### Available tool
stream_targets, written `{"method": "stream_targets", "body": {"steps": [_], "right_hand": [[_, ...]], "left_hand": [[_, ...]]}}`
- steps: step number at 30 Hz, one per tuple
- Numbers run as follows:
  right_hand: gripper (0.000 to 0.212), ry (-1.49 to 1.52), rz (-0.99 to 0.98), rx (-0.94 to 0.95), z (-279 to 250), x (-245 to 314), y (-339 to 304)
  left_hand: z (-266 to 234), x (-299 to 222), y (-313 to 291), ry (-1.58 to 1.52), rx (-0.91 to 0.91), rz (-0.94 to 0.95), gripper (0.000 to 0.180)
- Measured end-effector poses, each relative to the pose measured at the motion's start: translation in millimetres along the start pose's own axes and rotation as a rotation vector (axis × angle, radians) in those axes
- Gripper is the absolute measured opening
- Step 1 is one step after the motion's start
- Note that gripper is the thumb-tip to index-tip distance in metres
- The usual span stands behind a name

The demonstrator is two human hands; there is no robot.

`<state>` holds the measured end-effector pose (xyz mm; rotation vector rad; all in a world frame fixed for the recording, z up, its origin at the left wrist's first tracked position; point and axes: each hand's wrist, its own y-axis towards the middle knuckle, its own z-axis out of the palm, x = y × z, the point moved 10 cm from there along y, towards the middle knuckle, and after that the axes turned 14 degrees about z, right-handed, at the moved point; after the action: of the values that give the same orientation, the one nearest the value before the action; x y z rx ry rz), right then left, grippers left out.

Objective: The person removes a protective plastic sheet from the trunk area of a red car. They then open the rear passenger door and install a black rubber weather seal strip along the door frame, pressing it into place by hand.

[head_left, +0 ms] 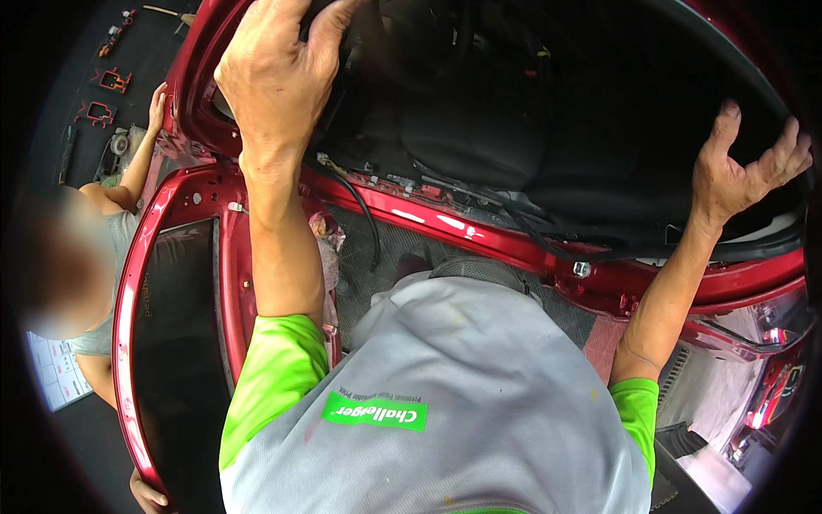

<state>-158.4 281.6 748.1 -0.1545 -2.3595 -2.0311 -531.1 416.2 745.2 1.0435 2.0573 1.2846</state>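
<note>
Both my arms reach up and forward into the door opening of a red car body (449, 223). My left hand (278, 81) is raised at the upper left of the opening, back of the hand towards me. Its thumb stands away from the palm, but the other fingers run out of view at the top edge, so any grip is hidden. At the far right, my right hand (745, 167) has its thumb and fingers apart, close to the dark edge of the opening. Nothing shows between them. A black rubber strip (556, 248) runs loosely along the sill.
An open red door (128, 325) with dark glass stands on my left. Beyond it is another person (124, 231), one hand on the car body, one at the door's lower edge. Inside are a dark seat (467, 141) and exposed sill wiring (402, 182). Tools (111, 80) hang at upper left.
</note>
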Motion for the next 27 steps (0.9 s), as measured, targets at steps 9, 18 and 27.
{"method": "stream_targets", "body": {"steps": [9, 18, 27], "right_hand": [[0.067, 0.05, -0.007, -0.035, -14, 14, 5], [0.053, 0.058, 0.062, -0.12, -18, 26, 12], [0.053, 0.298, -0.031, -0.667, -70, 10, 15]], "left_hand": [[11, 9, -12, -0.078, 0.056, -0.05, 0.028], [12, -8, -8, 0.098, -0.034, -0.015, 0.028], [14, -1, -2, 0.101, 0.025, -0.126, 0.026]]}}
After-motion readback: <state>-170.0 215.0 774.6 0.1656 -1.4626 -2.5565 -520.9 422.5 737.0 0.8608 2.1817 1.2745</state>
